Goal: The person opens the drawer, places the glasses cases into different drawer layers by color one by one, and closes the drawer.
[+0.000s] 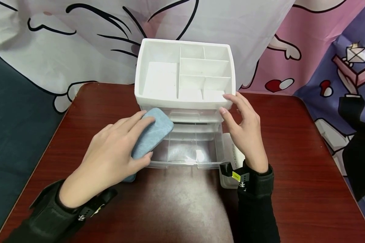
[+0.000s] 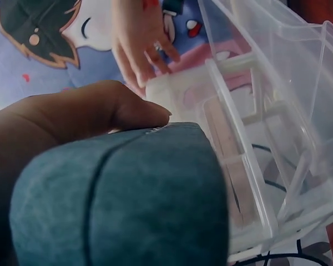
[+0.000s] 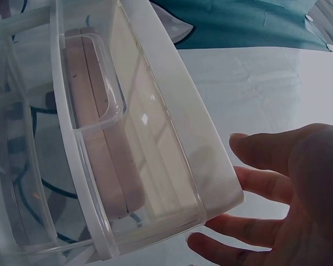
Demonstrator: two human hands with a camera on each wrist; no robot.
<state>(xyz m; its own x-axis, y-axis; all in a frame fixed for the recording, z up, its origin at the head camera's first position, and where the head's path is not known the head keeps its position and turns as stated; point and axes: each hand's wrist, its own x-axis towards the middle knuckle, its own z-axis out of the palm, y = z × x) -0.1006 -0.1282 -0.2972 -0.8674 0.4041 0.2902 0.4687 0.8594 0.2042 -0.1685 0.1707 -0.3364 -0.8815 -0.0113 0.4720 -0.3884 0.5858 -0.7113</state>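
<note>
My left hand grips a light-blue case with rounded ends, held tilted over the left part of an open drawer. A seam runs along the case in the left wrist view, with the thumb along its edge. The clear lower drawer is pulled out of a white-topped organizer. My right hand touches the organizer's front right corner, its fingers spread and loosely bent. Through the clear upper drawer, which is pushed in, a long pinkish-brown object shows in the right wrist view.
A pale box with small print lies right of the drawer, partly under my right wrist. The organizer stands near the back of a reddish-brown table. A cartoon-printed cloth hangs behind it.
</note>
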